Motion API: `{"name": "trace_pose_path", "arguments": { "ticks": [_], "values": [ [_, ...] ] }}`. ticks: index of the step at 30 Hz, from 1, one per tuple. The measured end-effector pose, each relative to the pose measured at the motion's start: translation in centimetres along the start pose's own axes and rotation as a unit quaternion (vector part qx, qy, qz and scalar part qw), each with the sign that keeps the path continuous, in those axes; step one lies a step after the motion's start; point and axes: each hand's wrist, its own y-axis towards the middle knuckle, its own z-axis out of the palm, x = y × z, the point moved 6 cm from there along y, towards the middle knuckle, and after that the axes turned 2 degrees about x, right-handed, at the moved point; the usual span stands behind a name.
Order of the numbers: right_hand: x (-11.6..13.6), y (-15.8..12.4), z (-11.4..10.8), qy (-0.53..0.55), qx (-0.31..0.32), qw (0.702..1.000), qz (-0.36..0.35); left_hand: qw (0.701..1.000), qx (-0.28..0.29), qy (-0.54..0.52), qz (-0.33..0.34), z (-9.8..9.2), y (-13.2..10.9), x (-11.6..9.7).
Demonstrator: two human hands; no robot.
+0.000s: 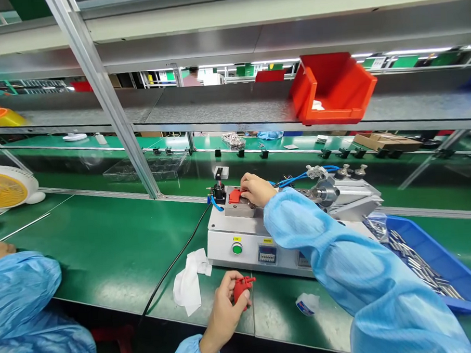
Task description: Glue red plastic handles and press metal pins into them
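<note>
Red block (235, 196) seemingly being seated atop machine (220, 245) by right hand (258, 189), grip unclear; red piece (241, 289) pinched before machine by left hand (223, 310); alignment likely needed.

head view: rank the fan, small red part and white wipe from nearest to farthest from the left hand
1. Small red part: held in the left hand.
2. White wipe: on the green table, just left of that hand.
3. Fan: far away, at the view's left edge.
</note>
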Motion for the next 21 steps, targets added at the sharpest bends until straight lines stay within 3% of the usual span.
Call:
{"name": "trace_pose_path", "arguments": {
  "ticks": [13,15,19,21],
  "values": [
    [1.9,0.5,-1.7,-0.016,0.043,0.999,0.000,0.998,0.002,0.062,0.020,-0.4,-0.1,-0.6],
    [1.4,1.1,-3.8,-0.002,0.012,1.000,0.017,0.997,0.003,0.070,0.030,-0.5,0.0,-0.8],
    [-1.8,1.9,-10.6,0.076,-0.153,0.984,0.058,0.993,-0.011,0.102,0.052,-0.6,0.1,-1.1],
    [-3.1,1.3,-11.9,0.134,-0.166,0.977,0.026,0.991,-0.021,0.113,0.063,-0.7,-0.1,-1.3]
  ]
}}
